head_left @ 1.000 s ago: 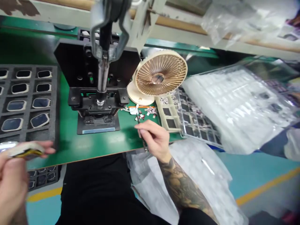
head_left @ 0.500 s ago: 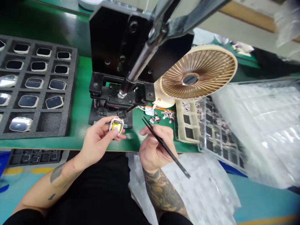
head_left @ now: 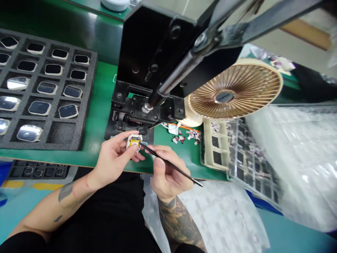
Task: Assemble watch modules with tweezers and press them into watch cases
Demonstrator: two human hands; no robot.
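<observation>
holding, left hand (head_left: 113, 154): i see it grasping the open watch case (head_left: 134, 137) between thumb and fingers, uncovered side turned toward my camera.
inside the watch case: a yellow part (head_left: 133, 143); the thumb tip lies at its lower edge.
right hand (head_left: 170, 172): grasping black tweezers (head_left: 176, 168), which slant from the hand to the right edge of the watch case; i cannot tell whether the tips touch it.
watch case position: in the left hand, just in front of the press, above the near side of the green bench (head_left: 102, 77).
press (head_left: 147, 56): black plate and metal shaft, standing just beyond both hands.
foam tray (head_left: 85, 102): grey, at left, with watches (head_left: 39, 108) lying glass up in its compartments, some askew.
small parts (head_left: 193, 135): loose in clusters on the bench, between the press and the pale divided box (head_left: 214, 164).
fan (head_left: 237, 95): cream rim, gold-toned grille, right of the press.
clear tray (head_left: 250, 158): just right of the divided box, partly covered by plastic wrapping (head_left: 297, 165).
</observation>
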